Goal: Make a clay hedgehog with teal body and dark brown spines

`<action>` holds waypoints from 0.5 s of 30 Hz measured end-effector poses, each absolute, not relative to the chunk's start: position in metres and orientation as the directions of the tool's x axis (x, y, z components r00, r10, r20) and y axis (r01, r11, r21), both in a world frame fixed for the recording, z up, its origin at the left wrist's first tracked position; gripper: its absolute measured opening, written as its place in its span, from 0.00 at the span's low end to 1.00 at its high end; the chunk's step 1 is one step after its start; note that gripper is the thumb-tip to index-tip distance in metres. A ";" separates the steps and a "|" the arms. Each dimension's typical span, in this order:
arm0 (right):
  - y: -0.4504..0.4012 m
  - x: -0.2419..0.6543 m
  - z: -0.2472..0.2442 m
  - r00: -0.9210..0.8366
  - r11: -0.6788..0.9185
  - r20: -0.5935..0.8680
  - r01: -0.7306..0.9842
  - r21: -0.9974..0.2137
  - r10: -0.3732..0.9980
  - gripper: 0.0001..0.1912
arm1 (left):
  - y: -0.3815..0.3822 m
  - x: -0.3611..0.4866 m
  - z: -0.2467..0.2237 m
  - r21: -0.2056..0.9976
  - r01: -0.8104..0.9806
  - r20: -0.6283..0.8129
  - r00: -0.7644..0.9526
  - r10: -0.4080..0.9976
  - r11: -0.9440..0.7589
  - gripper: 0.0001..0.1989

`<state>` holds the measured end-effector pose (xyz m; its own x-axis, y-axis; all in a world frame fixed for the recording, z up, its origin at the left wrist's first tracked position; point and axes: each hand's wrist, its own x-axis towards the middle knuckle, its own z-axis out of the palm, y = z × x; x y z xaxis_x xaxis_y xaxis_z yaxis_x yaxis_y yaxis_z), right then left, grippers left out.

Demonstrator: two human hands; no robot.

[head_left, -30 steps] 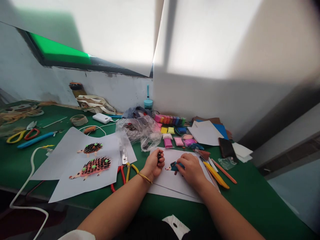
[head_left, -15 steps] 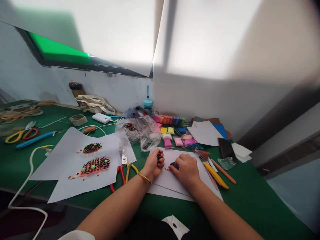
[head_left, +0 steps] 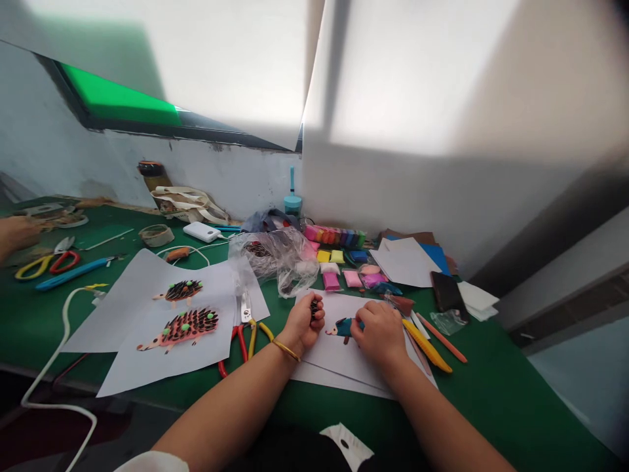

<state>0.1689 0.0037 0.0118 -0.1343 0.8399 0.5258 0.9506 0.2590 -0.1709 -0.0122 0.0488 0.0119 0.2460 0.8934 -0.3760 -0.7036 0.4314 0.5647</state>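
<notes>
My left hand (head_left: 305,322) is curled around several small dark pieces (head_left: 313,308), at the left edge of the white paper (head_left: 329,357). Over the same paper, my right hand (head_left: 381,331) has its fingers bent together at a blue clay animal shape (head_left: 344,326) with a pale pointed snout and a brown foot. The rear of that shape is hidden under the fingers, and whatever they pinch cannot be made out. To the left, two hedgehog figures (head_left: 189,326) with dark spines and green dots lie on white sheets (head_left: 122,360).
Red and yellow pliers (head_left: 239,344) lie left of my left forearm. Behind the paper are clay packets (head_left: 331,282) and a crumpled plastic bag (head_left: 289,255). Yellow (head_left: 427,347) and pink tools (head_left: 445,337) lie at right. Another person's hand (head_left: 18,234) shows at far left.
My right hand has shifted slightly right, uncovering more of the blue shape. My left hand stays closed in about the same place. Another person's hand has appeared at the far left.
</notes>
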 end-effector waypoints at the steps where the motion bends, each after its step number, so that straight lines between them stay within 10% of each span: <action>1: 0.005 0.173 0.012 -0.109 0.264 0.526 0.937 -0.230 0.843 0.07 | 0.049 -0.012 0.012 0.565 -0.702 -0.372 0.252 0.893 0.433 0.06; 7: 0.013 0.180 0.000 0.038 0.145 0.182 0.458 -0.877 0.983 0.12 | 0.048 -0.012 0.011 0.580 -0.690 -0.357 0.263 0.896 0.433 0.07; 15: 0.012 0.174 0.000 -0.068 0.246 0.238 0.370 -0.896 0.969 0.18 | 0.048 -0.011 0.012 0.587 -0.688 -0.354 0.256 0.899 0.427 0.06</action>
<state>0.1744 0.0120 0.0004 -0.0678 0.9688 0.2383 0.3696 0.2462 -0.8960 -0.0115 0.0478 0.0121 0.2562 0.8995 -0.3540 -0.6882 0.4269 0.5866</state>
